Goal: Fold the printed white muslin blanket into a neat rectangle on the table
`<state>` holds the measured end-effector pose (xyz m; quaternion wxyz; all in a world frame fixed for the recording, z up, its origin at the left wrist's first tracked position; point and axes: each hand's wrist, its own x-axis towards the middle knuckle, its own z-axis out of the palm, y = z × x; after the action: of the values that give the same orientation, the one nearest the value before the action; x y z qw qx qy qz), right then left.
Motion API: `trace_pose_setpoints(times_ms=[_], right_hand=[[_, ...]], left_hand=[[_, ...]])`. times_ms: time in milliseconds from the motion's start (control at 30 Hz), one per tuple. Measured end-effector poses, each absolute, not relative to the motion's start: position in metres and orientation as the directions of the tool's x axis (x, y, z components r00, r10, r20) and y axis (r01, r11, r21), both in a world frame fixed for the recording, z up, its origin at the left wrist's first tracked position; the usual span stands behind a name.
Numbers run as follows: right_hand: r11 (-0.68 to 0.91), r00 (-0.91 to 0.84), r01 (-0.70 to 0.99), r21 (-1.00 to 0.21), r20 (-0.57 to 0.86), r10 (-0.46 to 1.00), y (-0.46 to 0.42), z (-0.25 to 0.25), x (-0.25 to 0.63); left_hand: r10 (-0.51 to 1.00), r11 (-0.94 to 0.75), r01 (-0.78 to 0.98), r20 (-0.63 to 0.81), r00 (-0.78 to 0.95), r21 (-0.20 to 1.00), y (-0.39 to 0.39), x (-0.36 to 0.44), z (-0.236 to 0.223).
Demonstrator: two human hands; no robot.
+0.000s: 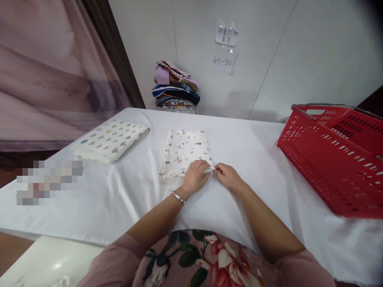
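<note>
Folded printed cloth (pixel 187 149) lies flat at the centre of the frame, on the white table cover (pixel 248 147). Our left hand (pixel 195 175) rests over its near right corner, fingers on top and bent; we cannot tell whether the thumb grips from below. Our right hand (pixel 229 175) is closed at the same corner, fingertips apparently pinching the edge.

Risk 1, layers shifting. Several layers show along the near edge and they do not line up exactly. If the right hand pulls harder than the left presses, we judge that the top layers would slide and skew the fold.

Risk 2, wrong layer count. Our fingers hide part of the corner, so the pinch could take too few or too many layers; cause: thin, soft fabric stacked closely.

Risk 3, whole piece turning. Both hands are at one corner, with no hand on the far or left side. A sideways tug could swing the cloth round or ruck it.

Risk 4, cover creeping. The cover is creased at centre left; dragging on it might disturb the second folded cloth (pixel 112 139), upper left, near the table's edge.

Red basket (pixel 335 167), right side of frame: well apart from both hands, low concern.
</note>
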<state>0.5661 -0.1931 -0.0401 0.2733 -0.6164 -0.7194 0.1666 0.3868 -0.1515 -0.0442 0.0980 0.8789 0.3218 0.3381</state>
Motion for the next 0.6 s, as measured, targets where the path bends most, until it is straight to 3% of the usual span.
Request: trace_pose_setpoints(times_ms=[333, 600], right_hand=[[0.182, -0.075, 0.757, -0.628, 0.193, 0.978, -0.1932, -0.0393, 0.5656], [0.171, -0.07, 0.787, -0.593, 0.189, 0.979, -0.1915, -0.0426, 0.5644]], left_hand=[[0.599, -0.792, 0.545, 0.524, 0.605, 0.275, -0.1542, 0.3872, -0.0422], [0.579, -0.792, 0.588, 0.509, 0.637, 0.165, -0.1551, 0.3955, -0.0429]])
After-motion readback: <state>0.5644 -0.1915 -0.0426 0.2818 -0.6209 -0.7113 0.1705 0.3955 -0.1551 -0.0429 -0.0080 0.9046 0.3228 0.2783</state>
